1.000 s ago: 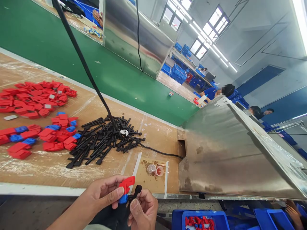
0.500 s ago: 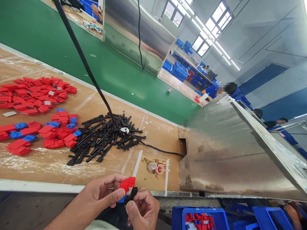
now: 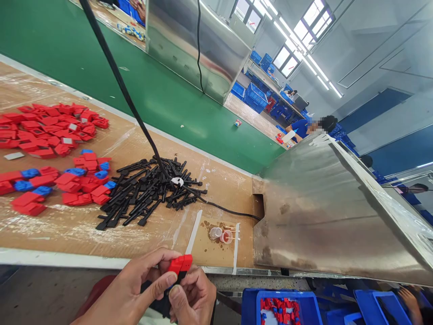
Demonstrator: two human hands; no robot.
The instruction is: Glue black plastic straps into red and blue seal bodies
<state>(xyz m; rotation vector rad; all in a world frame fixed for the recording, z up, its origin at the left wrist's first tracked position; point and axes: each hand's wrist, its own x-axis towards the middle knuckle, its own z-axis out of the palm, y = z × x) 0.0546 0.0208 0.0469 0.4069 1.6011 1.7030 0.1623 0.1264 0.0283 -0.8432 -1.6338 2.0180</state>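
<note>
Just beyond the table's front edge, my left hand (image 3: 145, 282) pinches a red and blue plastic toy part (image 3: 181, 263) between thumb and fingers. Close against it, my right hand (image 3: 194, 293) grips a black stick-like plastic piece (image 3: 181, 275), whose top meets the underside of the red part. Whether the two are joined cannot be seen, as my fingers cover the contact. On the table lie a heap of black plastic pieces (image 3: 142, 189), several red-and-blue parts (image 3: 77, 178) and a pile of red parts (image 3: 50, 128).
Two small clear cups (image 3: 215, 233) with cotton swabs stand on taped cardboard. A black cable (image 3: 118, 81) crosses the black heap. A metal panel (image 3: 314, 216) bounds the right side. Below the edge sits a blue bin (image 3: 309, 309) of red parts. A green belt (image 3: 162, 108) runs behind; co-workers sit farther off.
My right hand has moved slightly left and brought the black piece up against the red part. The gap seen between them before has closed.
</note>
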